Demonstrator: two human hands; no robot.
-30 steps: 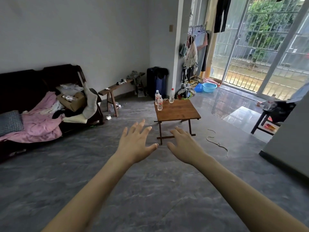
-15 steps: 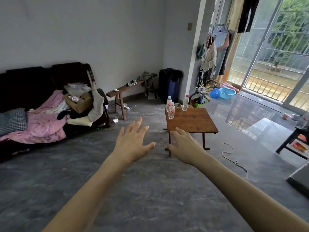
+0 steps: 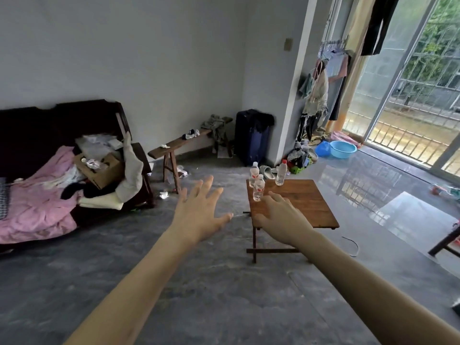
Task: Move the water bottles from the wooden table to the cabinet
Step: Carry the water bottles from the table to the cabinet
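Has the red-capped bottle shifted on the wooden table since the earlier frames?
No. The red-capped bottle stands at the same far edge of the wooden table, right of the other two bottles; only the camera has come closer.

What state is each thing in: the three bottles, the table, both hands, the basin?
Left hand: open, empty.
Right hand: open, empty.
Three clear plastic water bottles: upright, capped, on the table.
Small brown wooden table: standing, unfolded.
Round blue plastic basin: upright on the floor.
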